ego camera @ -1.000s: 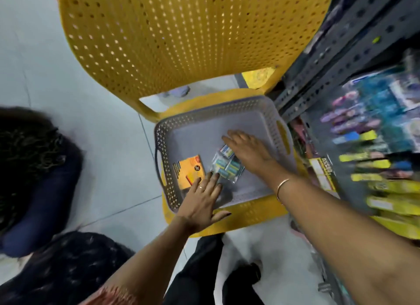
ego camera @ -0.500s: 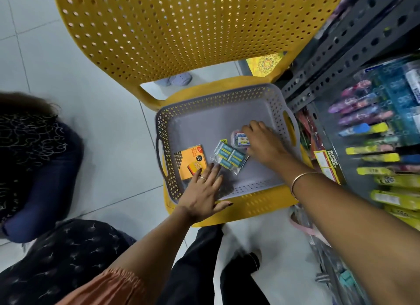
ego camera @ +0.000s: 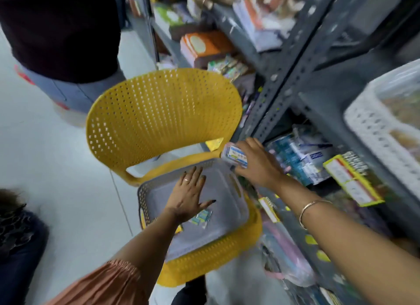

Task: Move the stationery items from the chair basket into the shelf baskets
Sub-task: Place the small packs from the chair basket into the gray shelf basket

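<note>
A grey perforated basket [ego camera: 229, 204] rests on the seat of a yellow chair [ego camera: 163, 114]. My right hand [ego camera: 256, 164] is shut on a small clear box with a blue and white label [ego camera: 235, 153], held above the basket's far right corner, close to the shelf post. My left hand [ego camera: 188, 195] lies flat and open, fingers spread, over the basket's middle. A clear packet of blue items [ego camera: 201, 217] lies in the basket just below that hand. An orange packet [ego camera: 179, 229] peeks out beside my left forearm.
A grey metal shelf rack [ego camera: 293, 77] runs along the right, crowded with packets and boxes. A white perforated shelf basket [ego camera: 372, 132] sits at the far right. One person stands behind the chair [ego camera: 63, 36]; another crouches at the lower left [ego camera: 16, 241].
My right hand has picked up the small labelled box and lifted it out towards the shelf. The view has tilted up, bringing the shelves into sight. My left hand slid further into the basket.
</note>
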Demonstrator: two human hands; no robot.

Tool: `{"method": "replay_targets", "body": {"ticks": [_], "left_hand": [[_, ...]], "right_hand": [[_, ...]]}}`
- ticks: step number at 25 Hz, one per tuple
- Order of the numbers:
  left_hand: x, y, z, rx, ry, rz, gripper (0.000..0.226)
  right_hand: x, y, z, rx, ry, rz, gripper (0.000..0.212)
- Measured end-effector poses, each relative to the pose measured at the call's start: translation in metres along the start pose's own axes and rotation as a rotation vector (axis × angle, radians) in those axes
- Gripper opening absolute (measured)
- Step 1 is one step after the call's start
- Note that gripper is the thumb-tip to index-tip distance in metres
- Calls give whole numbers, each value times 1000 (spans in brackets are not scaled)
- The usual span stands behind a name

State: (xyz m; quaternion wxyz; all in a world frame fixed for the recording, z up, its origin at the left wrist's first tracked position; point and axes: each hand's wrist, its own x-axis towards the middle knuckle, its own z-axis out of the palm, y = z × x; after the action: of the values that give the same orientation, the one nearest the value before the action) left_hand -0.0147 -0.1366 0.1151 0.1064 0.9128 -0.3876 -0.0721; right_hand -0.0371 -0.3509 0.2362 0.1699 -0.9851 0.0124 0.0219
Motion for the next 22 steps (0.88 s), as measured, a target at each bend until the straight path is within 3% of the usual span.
{"method": "replay_targets", "body": {"ticks": [4, 11, 22], "left_hand": [[53, 38, -97, 62, 192, 160, 71], [105, 159, -214, 97, 433, 386, 75], [45, 467, -197, 21, 396, 959, 87]], "right_hand": [[-22, -10, -111, 16, 180, 52, 53], [-125, 16, -260, -100, 342, 234, 44], [-453, 130, -327, -196, 386, 817, 50]]}}
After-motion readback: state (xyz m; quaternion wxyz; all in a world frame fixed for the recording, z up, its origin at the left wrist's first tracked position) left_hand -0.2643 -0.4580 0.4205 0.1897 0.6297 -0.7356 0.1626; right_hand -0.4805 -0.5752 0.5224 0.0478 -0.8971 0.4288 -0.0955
